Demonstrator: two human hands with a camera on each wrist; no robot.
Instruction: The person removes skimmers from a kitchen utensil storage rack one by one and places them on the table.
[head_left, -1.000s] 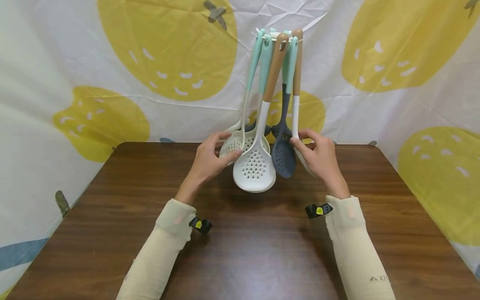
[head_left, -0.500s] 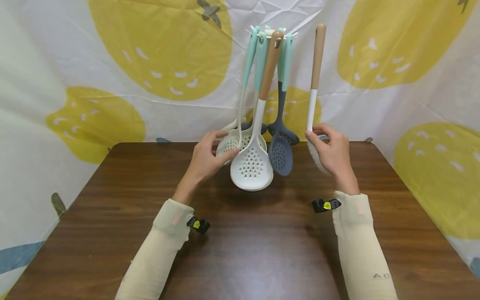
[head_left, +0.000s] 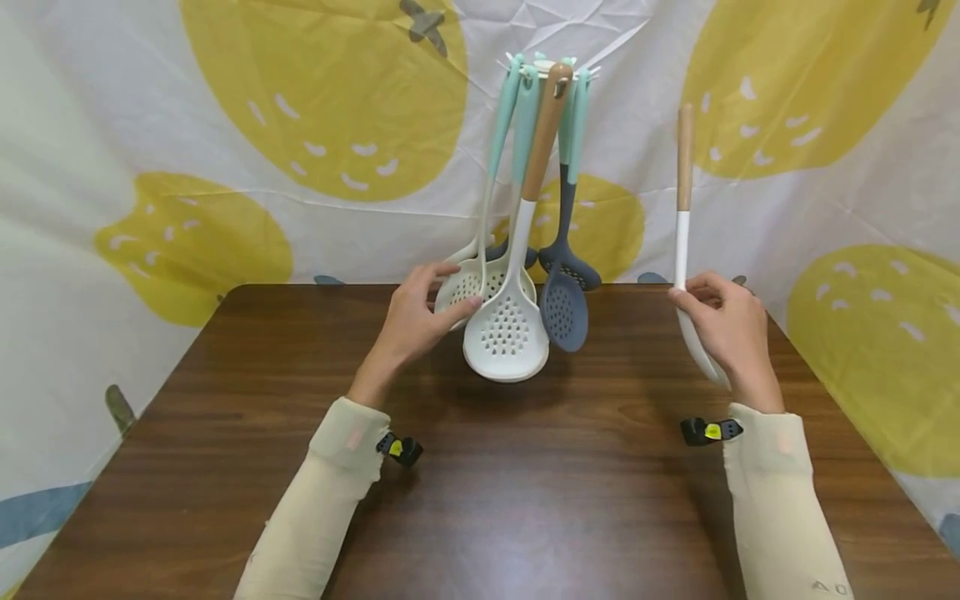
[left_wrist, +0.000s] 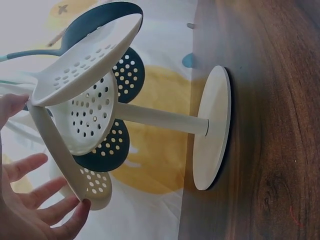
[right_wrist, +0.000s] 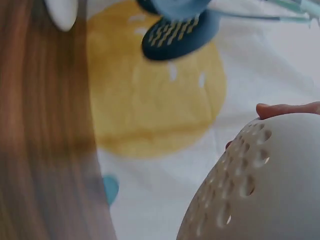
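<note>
since the white, brown-handled, perforated plastic skimmer (head_left: 682,246) above the dark-brown wooden tabletop (head_left: 570,492) should feel light, stiff and slick, its neck suits the right hand (head_left: 729,329), pinching there, while the left hand (head_left: 416,312), loosely spread, touches a cream perforated spoon (head_left: 468,288).

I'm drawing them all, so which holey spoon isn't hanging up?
The tan-handled spoon in the person's right hand. The other tan-handled one and the mint-handled ones all hang on the white stand.

A pale, upright utensil stand (left_wrist: 160,119) is carried by the dark brown, wood-grained counter (head_left: 525,475), its flat, round base (left_wrist: 214,150) set directly on the surface.
</note>
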